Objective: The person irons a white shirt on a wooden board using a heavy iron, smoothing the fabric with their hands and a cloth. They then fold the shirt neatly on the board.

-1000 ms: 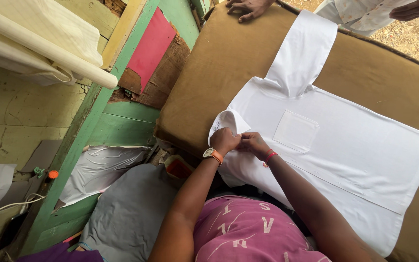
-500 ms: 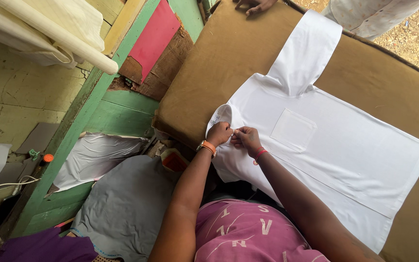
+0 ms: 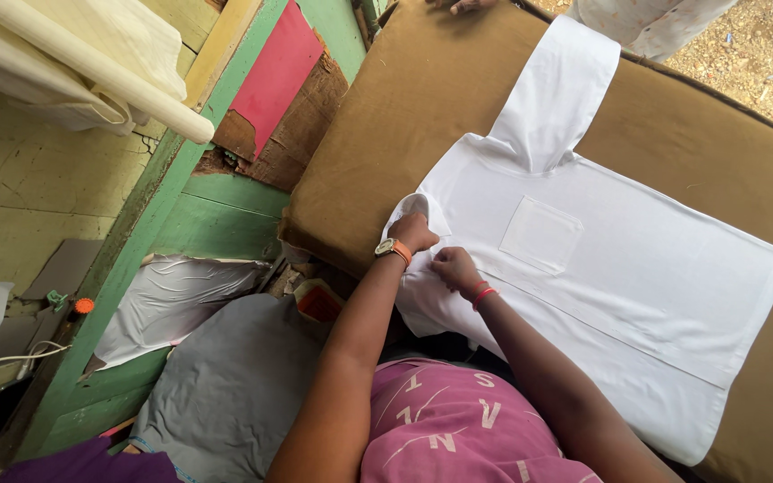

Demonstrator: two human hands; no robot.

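White shirt (image 3: 601, 277) spread flat on the brown padded counter (image 3: 386, 134), both hands at its collar end.

Its long axis runs away to my right, one sleeve pointing up toward a second person's hand (image 3: 458, 5) at the far edge. My left hand (image 3: 415, 233) closes its grip on the bunched collar edge; my right hand (image 3: 454, 266), just beside it, pinches the cloth near the placket. A chest pocket (image 3: 540, 234) lies just beyond my right hand. A green wooden frame (image 3: 127, 259) stands left.
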